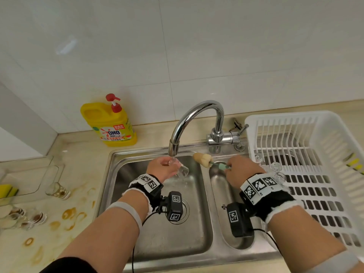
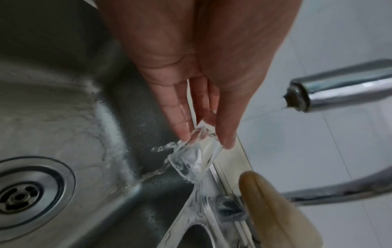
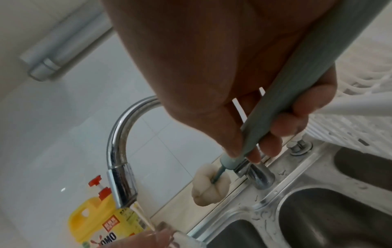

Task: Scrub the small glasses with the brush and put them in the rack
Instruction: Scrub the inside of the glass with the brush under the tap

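Observation:
My left hand (image 1: pixel 165 168) holds a small clear glass (image 1: pixel 182 171) tilted under the running tap (image 1: pixel 174 148), over the left sink basin. In the left wrist view its fingers (image 2: pixel 180 117) pinch the glass (image 2: pixel 194 161) while water spills off it. My right hand (image 1: pixel 239 170) grips the grey-green handle (image 3: pixel 297 94) of the brush, whose beige sponge head (image 1: pixel 201 159) points left, just right of the tap spout and apart from the glass. The white rack (image 1: pixel 315 174) sits to the right, with clear small glasses (image 1: pixel 276 170) at its left side. Dirty small glasses (image 1: pixel 58 191) stand on the left counter.
A yellow dish soap bottle (image 1: pixel 110 123) stands behind the sink's left corner. The double steel sink (image 1: pixel 205 194) has a drain (image 2: pixel 23 196) in the left basin. Brown stains mark the counter (image 1: pixel 69 215). A yellow sponge (image 1: pixel 6 191) lies at the far left.

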Demonstrator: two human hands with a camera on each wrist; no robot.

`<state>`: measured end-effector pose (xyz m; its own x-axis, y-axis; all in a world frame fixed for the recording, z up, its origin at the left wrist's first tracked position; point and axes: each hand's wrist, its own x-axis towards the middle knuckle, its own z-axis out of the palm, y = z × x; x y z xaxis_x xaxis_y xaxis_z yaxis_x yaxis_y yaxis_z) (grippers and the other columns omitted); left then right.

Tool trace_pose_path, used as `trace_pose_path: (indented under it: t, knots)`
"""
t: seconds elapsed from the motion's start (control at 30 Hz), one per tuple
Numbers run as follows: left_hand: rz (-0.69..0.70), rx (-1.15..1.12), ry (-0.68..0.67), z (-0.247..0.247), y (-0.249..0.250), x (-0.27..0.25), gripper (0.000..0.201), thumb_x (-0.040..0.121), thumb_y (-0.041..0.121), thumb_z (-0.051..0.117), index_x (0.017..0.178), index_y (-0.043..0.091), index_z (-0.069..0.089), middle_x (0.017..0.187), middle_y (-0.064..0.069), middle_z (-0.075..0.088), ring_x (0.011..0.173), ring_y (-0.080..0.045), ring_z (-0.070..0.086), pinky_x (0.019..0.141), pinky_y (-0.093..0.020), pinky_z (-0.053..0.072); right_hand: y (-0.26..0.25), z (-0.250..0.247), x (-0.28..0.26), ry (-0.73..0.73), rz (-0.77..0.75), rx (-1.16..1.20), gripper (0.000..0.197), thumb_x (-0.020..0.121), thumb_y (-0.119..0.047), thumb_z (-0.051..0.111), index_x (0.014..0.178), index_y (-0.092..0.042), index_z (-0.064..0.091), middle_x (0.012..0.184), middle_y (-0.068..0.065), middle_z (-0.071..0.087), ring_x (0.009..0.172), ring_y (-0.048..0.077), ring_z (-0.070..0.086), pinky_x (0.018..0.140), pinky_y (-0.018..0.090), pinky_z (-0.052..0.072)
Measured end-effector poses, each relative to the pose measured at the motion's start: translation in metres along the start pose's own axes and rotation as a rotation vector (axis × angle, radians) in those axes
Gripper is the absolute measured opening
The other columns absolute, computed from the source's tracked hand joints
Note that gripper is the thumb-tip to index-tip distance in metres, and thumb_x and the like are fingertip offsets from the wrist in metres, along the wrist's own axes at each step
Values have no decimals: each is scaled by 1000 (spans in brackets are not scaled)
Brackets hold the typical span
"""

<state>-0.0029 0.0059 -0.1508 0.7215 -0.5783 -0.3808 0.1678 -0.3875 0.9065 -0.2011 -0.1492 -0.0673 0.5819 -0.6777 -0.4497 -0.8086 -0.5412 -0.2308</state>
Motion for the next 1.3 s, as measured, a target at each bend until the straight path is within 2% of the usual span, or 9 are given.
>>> trace_pose_path:
  t: [0.17, 0.33, 0.57, 0.67, 0.83, 0.93, 1.07, 1.17, 1.3]
  knots:
    - [103, 276, 1, 7, 7, -2, 14, 75, 30, 84, 83, 25, 73, 80, 6, 76, 82, -11, 73, 81, -30, 59, 2, 10, -15, 20, 28, 156, 21, 95, -27, 53, 114, -21, 62, 94, -3, 63, 86, 16, 63, 76, 31, 54]
    - [123, 234, 29, 4, 14, -8, 18, 80, 29, 82, 90, 27, 68, 89, 2, 75, 83, -12, 73, 67, -17, 57, 6, 14, -30, 67, 16, 265, 25, 97, -27, 54, 120, -22, 63, 98, -1, 63, 90, 18, 63, 81, 31, 53]
    - [147, 175, 56, -5, 18, -21, 23, 84, 34, 79, 105, 28, 73, 93, 2, 75, 92, -17, 71, 76, -30, 61, 9, 19, -45, 106, 3, 292, 24, 98, -28, 53, 118, -22, 64, 102, -1, 64, 85, 17, 59, 75, 27, 47]
    - [198, 252, 46, -4, 16, -28, 15, 82, 36, 80, 94, 38, 72, 92, 5, 73, 92, -18, 71, 81, -35, 61, 15, 19, -51, 112, -9, 317, 25, 97, -28, 51, 118, -23, 65, 103, 0, 65, 91, 19, 62, 82, 31, 52]
    - [303, 538, -97, 18, 17, -38, 21, 79, 30, 82, 98, 34, 73, 97, 14, 68, 94, -4, 63, 86, -19, 45, 36, 13, -67, 192, 11, 342, 15, 98, -30, 50, 102, -26, 63, 87, -4, 59, 84, 22, 61, 75, 32, 50]
    - [352, 559, -168, 40, 23, -43, 29, 79, 29, 83, 105, 33, 73, 100, 13, 68, 95, -7, 66, 86, -19, 46, 57, 10, -81, 257, 83, 381, 24, 98, -35, 51, 116, -26, 64, 92, -4, 61, 81, 18, 60, 73, 30, 46]
    - [463, 553, -215, 75, 39, -51, 34, 80, 22, 83, 112, 27, 73, 96, 16, 65, 79, 5, 62, 69, 1, 41, 89, 5, -100, 345, 146, 464, 28, 98, -30, 53, 122, -21, 65, 93, -1, 67, 82, 20, 63, 75, 32, 49]
    - [514, 555, -242, 99, 58, -61, 35, 80, 27, 82, 113, 29, 73, 103, 12, 69, 80, 6, 63, 81, -12, 50, 115, -1, -107, 399, 196, 478, 23, 98, -28, 52, 112, -19, 68, 77, -6, 60, 68, 16, 57, 59, 27, 38]
    - [553, 620, -253, 128, 86, -67, 41, 80, 37, 80, 120, 32, 70, 119, 9, 68, 94, -7, 66, 89, -23, 49, 152, -12, -105, 415, 226, 528, 24, 98, -24, 50, 113, -19, 67, 76, -4, 60, 62, 16, 56, 54, 27, 36]
